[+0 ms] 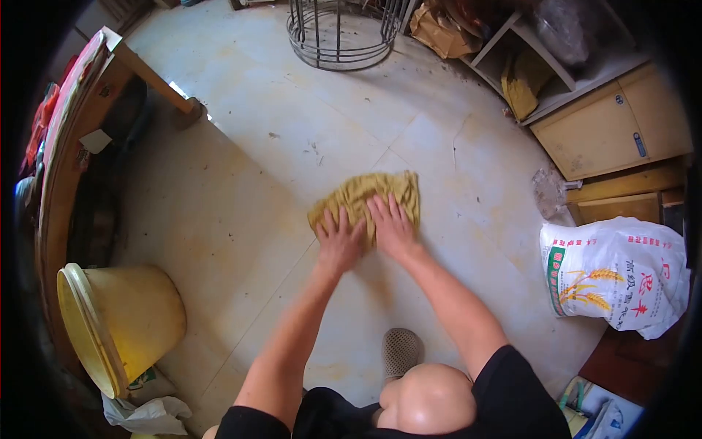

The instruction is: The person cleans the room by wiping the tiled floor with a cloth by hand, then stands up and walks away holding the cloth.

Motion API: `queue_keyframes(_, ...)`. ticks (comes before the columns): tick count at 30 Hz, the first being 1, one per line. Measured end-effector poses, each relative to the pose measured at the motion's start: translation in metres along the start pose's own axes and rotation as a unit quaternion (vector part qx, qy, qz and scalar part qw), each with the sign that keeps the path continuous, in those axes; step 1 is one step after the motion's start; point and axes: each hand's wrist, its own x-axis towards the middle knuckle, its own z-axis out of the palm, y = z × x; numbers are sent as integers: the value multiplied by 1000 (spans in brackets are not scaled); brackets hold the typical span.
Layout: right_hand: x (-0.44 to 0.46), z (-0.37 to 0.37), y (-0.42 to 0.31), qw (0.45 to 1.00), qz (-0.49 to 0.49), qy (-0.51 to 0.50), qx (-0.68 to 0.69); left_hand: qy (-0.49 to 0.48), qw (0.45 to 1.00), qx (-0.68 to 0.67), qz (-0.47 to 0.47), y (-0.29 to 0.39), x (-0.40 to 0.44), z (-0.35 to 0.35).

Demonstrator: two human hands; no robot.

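A crumpled mustard-yellow cloth lies on the pale tiled floor in front of me. Both palms rest flat on it, side by side. My left hand presses on the near left part of the cloth, fingers spread and pointing away from me. Close beside it, my right hand lies on the near right part with its fingers stretched out. The cloth under the palms is hidden. Small bits of debris are scattered on the tiles beyond the cloth.
A yellow bucket lies tipped at the left, below a wooden table. At the right stand a white printed sack and a cabinet. A round metal rack stands at the far side. My slippered foot is close behind the hands.
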Motion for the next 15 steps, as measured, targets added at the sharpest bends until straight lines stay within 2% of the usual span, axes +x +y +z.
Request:
queue_keyframes(3,47,-27,16,998,11,-54,22,-12,997,-54,-49,-10,36,-26)
queue_keyframes(4,42,-18,18,999,1,-41,22,7,999,-13,-34,-7,33,-18)
queue_keyframes(6,8,9,15,999,-23,-19,20,44,997,64,-8,10,8,12)
queue_keyframes(7,-27,15,15,998,-52,3,35,7,999,53,12,26,-14,7)
queue_keyframes(9,-103,22,12,997,-68,-13,30,-39,995,56,67,54,-67,25)
queue_keyframes(11,-175,12,1,992,-33,-93,83,-103,987,65,104,83,-118,34)
queue_keyframes(14,-200,1,-3,984,-15,-150,90,-123,984,40,121,95,-139,34)
queue_keyframes(15,-193,5,-2,986,-12,-150,77,-102,987,36,120,91,-132,40)
